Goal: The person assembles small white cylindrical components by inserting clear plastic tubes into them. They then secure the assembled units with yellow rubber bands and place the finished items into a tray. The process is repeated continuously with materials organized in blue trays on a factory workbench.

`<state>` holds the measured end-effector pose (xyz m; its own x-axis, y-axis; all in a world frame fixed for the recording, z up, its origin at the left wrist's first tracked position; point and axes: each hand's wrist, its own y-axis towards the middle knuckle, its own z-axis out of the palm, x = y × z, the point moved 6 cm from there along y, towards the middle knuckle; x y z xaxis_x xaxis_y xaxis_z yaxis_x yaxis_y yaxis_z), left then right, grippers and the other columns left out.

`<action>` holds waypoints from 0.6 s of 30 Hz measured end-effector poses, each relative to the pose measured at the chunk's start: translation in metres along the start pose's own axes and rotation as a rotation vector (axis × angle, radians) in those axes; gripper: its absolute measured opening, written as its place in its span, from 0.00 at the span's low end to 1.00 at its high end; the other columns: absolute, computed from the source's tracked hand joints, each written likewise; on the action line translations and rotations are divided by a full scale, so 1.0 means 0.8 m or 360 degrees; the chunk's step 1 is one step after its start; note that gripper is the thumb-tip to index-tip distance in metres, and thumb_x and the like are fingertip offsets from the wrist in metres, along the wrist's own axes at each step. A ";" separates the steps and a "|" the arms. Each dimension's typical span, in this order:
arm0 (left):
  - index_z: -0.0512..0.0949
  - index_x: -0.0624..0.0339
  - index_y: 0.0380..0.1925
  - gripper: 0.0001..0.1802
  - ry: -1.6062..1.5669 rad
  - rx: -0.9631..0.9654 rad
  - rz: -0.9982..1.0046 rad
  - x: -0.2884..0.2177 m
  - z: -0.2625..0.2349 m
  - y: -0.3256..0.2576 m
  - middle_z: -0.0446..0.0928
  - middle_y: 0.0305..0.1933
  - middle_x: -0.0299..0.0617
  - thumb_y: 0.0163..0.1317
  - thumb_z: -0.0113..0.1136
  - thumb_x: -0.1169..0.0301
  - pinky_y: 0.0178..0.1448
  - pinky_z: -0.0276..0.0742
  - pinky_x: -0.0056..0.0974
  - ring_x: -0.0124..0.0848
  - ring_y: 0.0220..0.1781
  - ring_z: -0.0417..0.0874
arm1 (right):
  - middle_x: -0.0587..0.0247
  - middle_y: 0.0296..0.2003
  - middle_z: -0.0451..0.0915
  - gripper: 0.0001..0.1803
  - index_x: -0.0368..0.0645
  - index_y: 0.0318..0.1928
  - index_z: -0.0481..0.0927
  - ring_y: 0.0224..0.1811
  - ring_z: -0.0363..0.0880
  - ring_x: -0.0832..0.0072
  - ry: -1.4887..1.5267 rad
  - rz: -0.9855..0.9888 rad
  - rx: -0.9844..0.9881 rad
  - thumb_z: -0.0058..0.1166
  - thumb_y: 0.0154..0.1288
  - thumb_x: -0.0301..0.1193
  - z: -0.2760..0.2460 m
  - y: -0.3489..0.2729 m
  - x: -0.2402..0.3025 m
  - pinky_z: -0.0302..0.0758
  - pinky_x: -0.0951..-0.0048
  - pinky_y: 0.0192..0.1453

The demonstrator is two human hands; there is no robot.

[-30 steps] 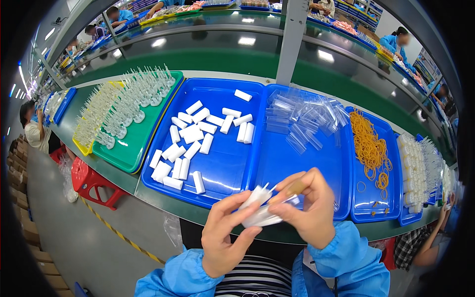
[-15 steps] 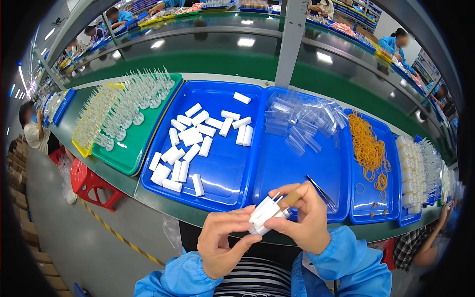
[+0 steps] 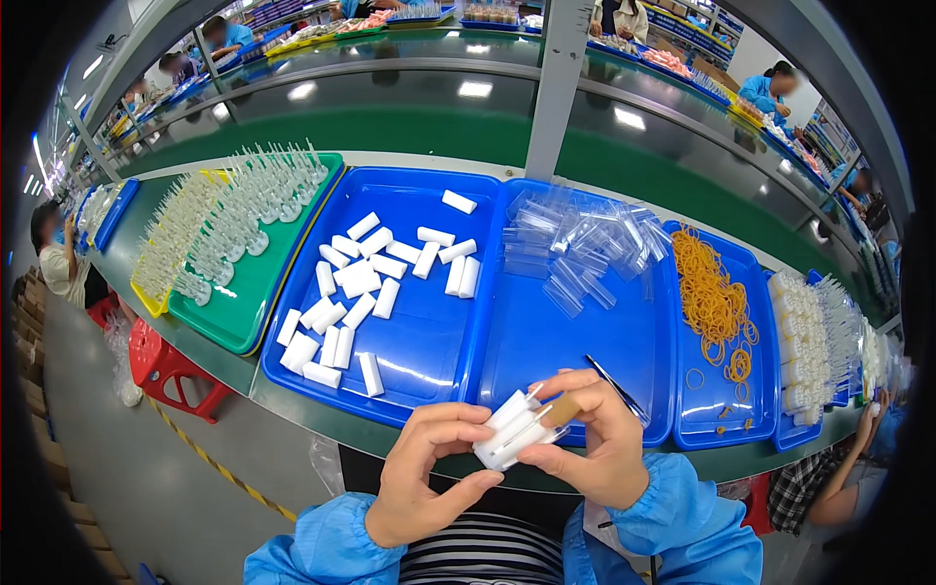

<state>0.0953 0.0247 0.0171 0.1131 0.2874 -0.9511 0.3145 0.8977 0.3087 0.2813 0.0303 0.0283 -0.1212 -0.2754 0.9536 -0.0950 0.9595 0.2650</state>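
**Bundle held between both hands**

Well up and left of the hands, a green tray [image 3: 255, 292] carries clear spiked pieces. The left hand [image 3: 421, 478] pinches a small bundle of white tubes [image 3: 511, 431] between thumb and fingertips, just above the lap. Beyond it, a blue tray [image 3: 409, 370] holds loose white tubes. The right hand [image 3: 597, 444] cups the bundle's far end, thumb beneath. Keeping the tubes squared and gripped evenly looks wise. Rubber bands [image 3: 714, 302] lie far right.
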 end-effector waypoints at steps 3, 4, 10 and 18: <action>0.74 0.65 0.55 0.23 0.0000 0.0097 -0.0053 -0.004 0.001 0.007 0.68 0.63 0.52 0.60 0.69 0.78 0.60 0.84 0.40 0.40 0.63 0.77 | 0.60 0.51 0.80 0.21 0.45 0.41 0.79 0.52 0.77 0.68 0.0018 0.0052 0.0000 0.78 0.50 0.33 -0.002 -0.002 -0.006 0.73 0.68 0.53; 0.74 0.66 0.55 0.22 -0.0081 0.0098 -0.0115 -0.002 0.002 0.008 0.68 0.64 0.53 0.61 0.68 0.79 0.61 0.84 0.40 0.41 0.63 0.77 | 0.60 0.50 0.80 0.21 0.45 0.40 0.80 0.52 0.77 0.67 -0.0073 -0.0046 0.0023 0.78 0.49 0.33 -0.002 0.000 -0.001 0.73 0.67 0.54; 0.75 0.69 0.56 0.20 -0.0431 0.0076 -0.0254 0.011 0.005 0.011 0.66 0.68 0.57 0.64 0.62 0.83 0.63 0.83 0.42 0.44 0.66 0.76 | 0.59 0.48 0.81 0.19 0.44 0.41 0.81 0.51 0.78 0.62 -0.0312 -0.0213 0.0198 0.77 0.50 0.30 0.001 0.012 0.023 0.70 0.60 0.59; 0.75 0.71 0.57 0.19 -0.0558 -0.0068 -0.0369 0.008 0.001 0.014 0.67 0.68 0.58 0.66 0.59 0.84 0.66 0.80 0.44 0.44 0.67 0.74 | 0.59 0.35 0.81 0.13 0.42 0.44 0.81 0.40 0.79 0.62 -0.1710 -0.0516 0.0017 0.64 0.58 0.29 -0.052 0.114 -0.011 0.72 0.61 0.45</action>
<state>0.1003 0.0361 0.0141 0.3599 -0.0484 -0.9317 0.3306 0.9405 0.0789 0.3150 0.1224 0.0498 -0.8782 -0.4244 0.2208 -0.2845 0.8343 0.4722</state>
